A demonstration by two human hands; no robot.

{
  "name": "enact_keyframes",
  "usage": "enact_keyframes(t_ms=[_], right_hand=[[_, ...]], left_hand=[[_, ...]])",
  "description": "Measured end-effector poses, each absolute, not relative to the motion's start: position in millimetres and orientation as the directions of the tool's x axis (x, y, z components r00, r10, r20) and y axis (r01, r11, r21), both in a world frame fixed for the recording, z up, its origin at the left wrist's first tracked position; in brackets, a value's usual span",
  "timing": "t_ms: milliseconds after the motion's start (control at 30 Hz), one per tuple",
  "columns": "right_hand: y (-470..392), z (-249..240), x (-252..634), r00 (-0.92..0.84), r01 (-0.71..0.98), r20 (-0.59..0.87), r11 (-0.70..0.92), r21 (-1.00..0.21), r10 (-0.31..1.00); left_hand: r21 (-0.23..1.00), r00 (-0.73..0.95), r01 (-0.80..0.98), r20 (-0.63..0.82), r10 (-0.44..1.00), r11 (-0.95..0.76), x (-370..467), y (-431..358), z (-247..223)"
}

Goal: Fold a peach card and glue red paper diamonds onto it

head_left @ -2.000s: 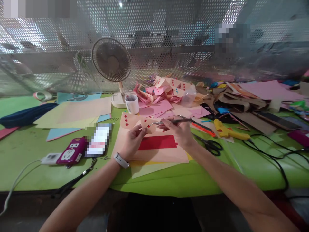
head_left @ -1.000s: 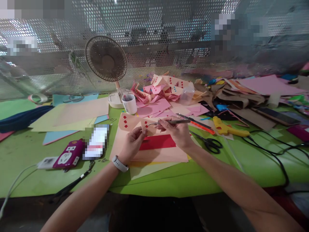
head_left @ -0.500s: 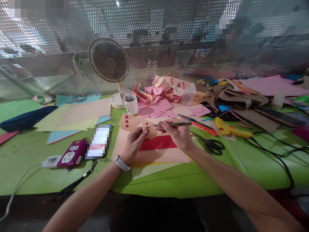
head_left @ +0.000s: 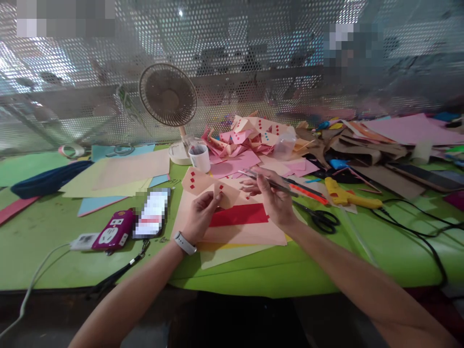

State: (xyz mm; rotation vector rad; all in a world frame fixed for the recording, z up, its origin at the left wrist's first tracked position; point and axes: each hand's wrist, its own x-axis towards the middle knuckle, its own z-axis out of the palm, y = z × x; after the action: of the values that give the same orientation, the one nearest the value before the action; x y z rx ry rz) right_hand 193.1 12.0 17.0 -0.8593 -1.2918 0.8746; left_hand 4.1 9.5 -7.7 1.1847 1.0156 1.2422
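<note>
My left hand [head_left: 198, 215] pinches a folded peach paper strip [head_left: 232, 194] with red diamond shapes on it, one of them right beside my thumb. In my right hand [head_left: 277, 200] is a pair of metal tweezers [head_left: 268, 180], its tips pointing up and left, apart from the strip. Below both hands, a red paper strip [head_left: 239, 215] lies on peach sheets [head_left: 246, 235]. To the right of my right hand are an orange craft knife [head_left: 308, 192] and black-handled scissors [head_left: 324, 221].
A small fan [head_left: 168, 95] and a white cup [head_left: 199, 158] stand behind. Pink and peach paper pieces [head_left: 246, 137] heap up at the back. A lit phone [head_left: 152, 212] and a purple power bank [head_left: 113, 231] lie left; a yellow glue gun [head_left: 350, 195] with black cord lies right.
My right hand has drawn the tweezers away from the red diamond on the strip, back to the right. My left hand still holds the strip in place. The view has shifted slightly.
</note>
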Motion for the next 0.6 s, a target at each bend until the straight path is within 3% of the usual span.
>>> enact_keyframes(t_ms=[167,267,400,600], right_hand=[[17,8,193,-0.142,0.119,0.471,0.488,-0.865,0.871],[18,2,192,-0.179,0.177,0.471,0.499,-0.848,0.864],[15,1,191,-0.199,0.183,0.488,0.521,-0.834,0.850],[9,4,187,-0.235,0.173,0.480,0.522,-0.835,0.845]], left_hand=[[0.991,0.135,-0.115,0.089,0.987,-0.073,4,9,-9],[0.990,0.156,-0.129,0.079,0.985,-0.059,4,7,-7],[0.989,0.201,-0.145,0.070,0.977,-0.041,4,6,-7],[0.989,0.127,0.002,0.147,0.981,-0.148,2,8,-10]])
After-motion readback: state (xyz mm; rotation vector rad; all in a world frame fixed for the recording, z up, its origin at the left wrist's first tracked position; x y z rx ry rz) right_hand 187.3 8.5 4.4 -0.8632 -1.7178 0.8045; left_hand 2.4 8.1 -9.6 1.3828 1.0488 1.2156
